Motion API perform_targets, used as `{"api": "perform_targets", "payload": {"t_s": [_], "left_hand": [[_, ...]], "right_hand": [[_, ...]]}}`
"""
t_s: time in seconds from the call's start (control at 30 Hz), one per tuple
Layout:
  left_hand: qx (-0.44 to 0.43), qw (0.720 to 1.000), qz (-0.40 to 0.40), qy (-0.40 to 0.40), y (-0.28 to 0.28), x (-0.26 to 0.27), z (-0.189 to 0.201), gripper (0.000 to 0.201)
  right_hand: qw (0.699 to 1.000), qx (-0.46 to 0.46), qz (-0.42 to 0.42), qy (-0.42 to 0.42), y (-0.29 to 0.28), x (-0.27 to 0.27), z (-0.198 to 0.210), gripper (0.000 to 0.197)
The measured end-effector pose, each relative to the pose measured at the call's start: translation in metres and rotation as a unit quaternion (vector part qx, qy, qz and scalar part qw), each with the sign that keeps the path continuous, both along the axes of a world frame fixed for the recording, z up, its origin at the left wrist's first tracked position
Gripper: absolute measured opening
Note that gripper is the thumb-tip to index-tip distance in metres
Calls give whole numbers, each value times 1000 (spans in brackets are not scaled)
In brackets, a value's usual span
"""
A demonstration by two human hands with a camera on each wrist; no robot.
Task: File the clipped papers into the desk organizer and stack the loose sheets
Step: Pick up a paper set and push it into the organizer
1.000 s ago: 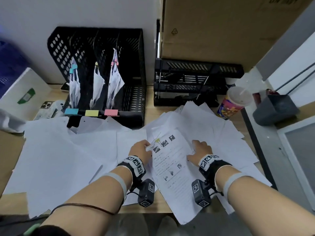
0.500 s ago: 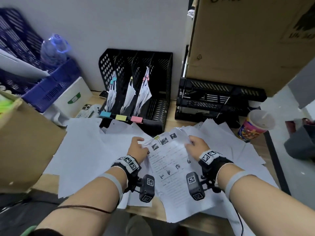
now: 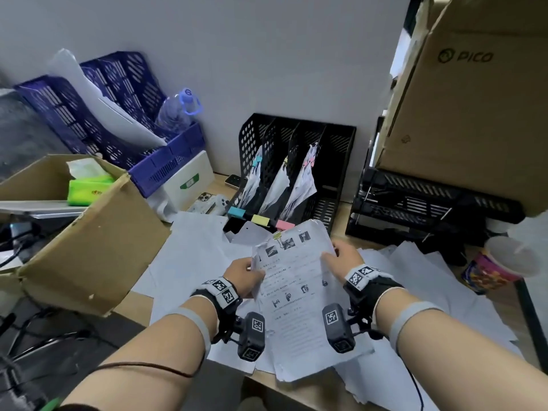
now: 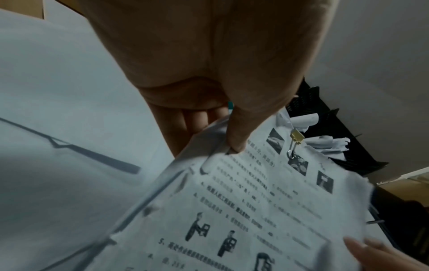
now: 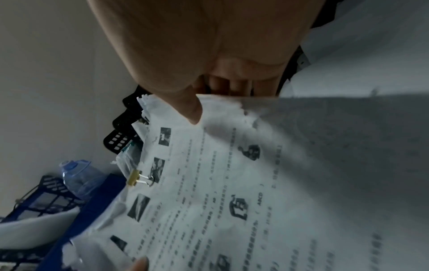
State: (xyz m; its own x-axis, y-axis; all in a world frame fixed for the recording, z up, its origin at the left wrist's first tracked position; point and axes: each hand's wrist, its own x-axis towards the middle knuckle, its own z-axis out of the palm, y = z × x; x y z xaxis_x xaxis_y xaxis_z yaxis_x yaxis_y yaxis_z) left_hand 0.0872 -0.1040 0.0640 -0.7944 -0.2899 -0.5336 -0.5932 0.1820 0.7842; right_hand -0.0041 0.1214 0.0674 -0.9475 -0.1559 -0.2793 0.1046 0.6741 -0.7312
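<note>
Both hands hold a printed paper bundle [image 3: 299,280] fastened at its top edge by a yellow binder clip [image 3: 278,235]. My left hand [image 3: 246,272] pinches its left edge, thumb on top [image 4: 239,135]. My right hand [image 3: 345,258] pinches the right edge, thumb on the page [image 5: 189,108]. The bundle is lifted and tilted, its top end pointing at the black desk organizer [image 3: 335,161], which holds three clipped bundles behind blue, yellow and pink labels. Its rightmost slot shows no paper. Loose white sheets [image 3: 189,262] cover the desk under the hands.
A cardboard box [image 3: 89,244] stands at the left. Behind it is a blue basket [image 3: 166,161] with a water bottle [image 3: 175,111]. Black stacked trays [image 3: 427,209] under a large carton [image 3: 474,114] sit at the right, with a paper cup [image 3: 501,268] near the right desk edge.
The clipped bundle lay flat on the desk under both hands. Both hands now grip its edges and have raised its top end towards the organizer. The head view has swung left.
</note>
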Motion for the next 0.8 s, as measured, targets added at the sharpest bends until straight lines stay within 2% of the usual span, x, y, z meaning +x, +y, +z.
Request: {"api": "perform_targets", "payload": {"t_s": [0.1, 0.17, 0.23, 0.3, 0.33, 0.37, 0.47, 0.53, 0.6, 0.63, 0.73, 0.77, 0.8], "left_hand": [[-5, 1000, -1, 28, -3, -2, 12, 9], [1, 999, -1, 48, -2, -8, 20, 17], [14, 997, -15, 70, 4, -14, 29, 23], [29, 994, -34, 96, 12, -21, 38, 25], [28, 993, -45, 108, 16, -25, 43, 25], [27, 991, -57, 120, 20, -30, 49, 24], [47, 982, -105, 148, 25, -44, 61, 22], [78, 974, -138, 159, 23, -52, 65, 32], [98, 969, -147, 175, 19, -63, 67, 50], [94, 969, -142, 177, 15, -69, 69, 50], [22, 969, -154, 194, -3, -96, 61, 15], [-23, 968, -162, 192, -11, -107, 55, 10], [-72, 965, -182, 172, -19, -117, 47, 16]], "right_hand": [[994, 71, -63, 51, -9, 5, 4, 35], [993, 93, -18, 65, -17, 12, 9, 41], [990, 89, 102, -35, -31, 25, 13, 60], [970, 97, 174, -137, -46, 39, 20, 94], [966, 114, 182, -147, -54, 43, 23, 105], [966, 134, 178, -128, -60, 44, 21, 106], [977, 169, 119, -60, -70, 38, 30, 74], [982, 165, 81, -43, -71, 31, 39, 57], [992, 113, 39, -39, -69, 23, 44, 46], [997, 72, 11, -37, -70, 20, 48, 42], [997, 15, -77, -3, -73, 6, 62, 26], [995, 1, -102, 13, -74, -1, 64, 20], [992, -3, -123, 21, -76, -8, 71, 24]]}}
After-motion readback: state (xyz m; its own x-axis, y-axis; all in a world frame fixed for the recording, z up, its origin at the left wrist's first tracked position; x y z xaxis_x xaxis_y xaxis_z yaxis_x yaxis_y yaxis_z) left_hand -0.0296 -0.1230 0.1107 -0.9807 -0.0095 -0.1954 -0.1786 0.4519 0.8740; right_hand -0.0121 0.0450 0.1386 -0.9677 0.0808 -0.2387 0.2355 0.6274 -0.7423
